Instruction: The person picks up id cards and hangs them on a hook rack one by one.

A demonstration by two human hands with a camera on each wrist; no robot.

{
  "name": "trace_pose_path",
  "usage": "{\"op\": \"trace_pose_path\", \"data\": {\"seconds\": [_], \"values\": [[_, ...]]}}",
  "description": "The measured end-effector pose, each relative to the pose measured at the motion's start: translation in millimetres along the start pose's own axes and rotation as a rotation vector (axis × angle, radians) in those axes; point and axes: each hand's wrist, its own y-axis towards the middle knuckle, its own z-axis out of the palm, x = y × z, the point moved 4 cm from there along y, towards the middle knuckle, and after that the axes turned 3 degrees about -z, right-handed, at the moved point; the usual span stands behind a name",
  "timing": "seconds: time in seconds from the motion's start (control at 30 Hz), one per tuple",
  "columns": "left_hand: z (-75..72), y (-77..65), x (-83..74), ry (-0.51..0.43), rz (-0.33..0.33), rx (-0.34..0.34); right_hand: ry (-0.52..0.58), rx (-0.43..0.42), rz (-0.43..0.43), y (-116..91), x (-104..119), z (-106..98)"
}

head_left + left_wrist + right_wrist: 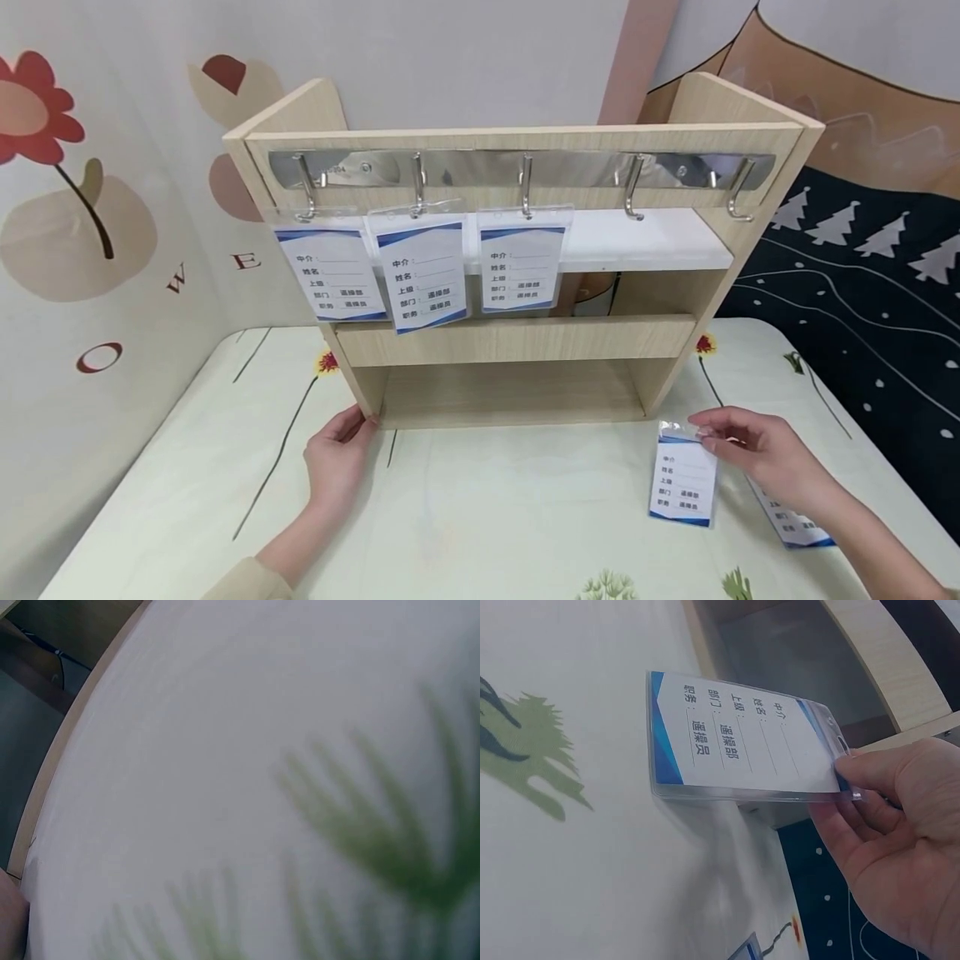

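My right hand (765,450) pinches a badge holder (682,483) by its top corner, thumb on the front. The badge holder is clear plastic with a white card, blue bands and printed lines. In the right wrist view the badge holder (727,739) hangs out from the fingertips over the cloth. Another badge holder (791,521) lies on the cloth, partly hidden under the right forearm. My left hand (337,462) holds the bottom left corner of a wooden shelf (517,342). Three similar badge holders (423,271) hang from the shelf's left and middle hooks.
A metal hook strip (480,169) runs along the shelf's top front; its two right hooks (633,187) are bare. The shelf stands on a pale flowered cloth (480,508). Printed curtains (862,250) surround it.
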Motion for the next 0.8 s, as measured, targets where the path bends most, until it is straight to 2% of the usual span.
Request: {"op": "trace_pose_path", "data": {"seconds": [0.13, 0.43, 0.8], "values": [[0.3, -0.1, -0.1, 0.007, 0.002, -0.001, 0.006, -0.024, -0.024, 2, 4, 0], [1.5, 1.7, 0.5, 0.000, 0.021, -0.003, -0.054, -0.116, -0.050, 8, 18, -7], [0.4, 0.9, 2.5, -0.001, 0.018, -0.009, -0.047, -0.114, -0.124, 14, 33, -14]]}}
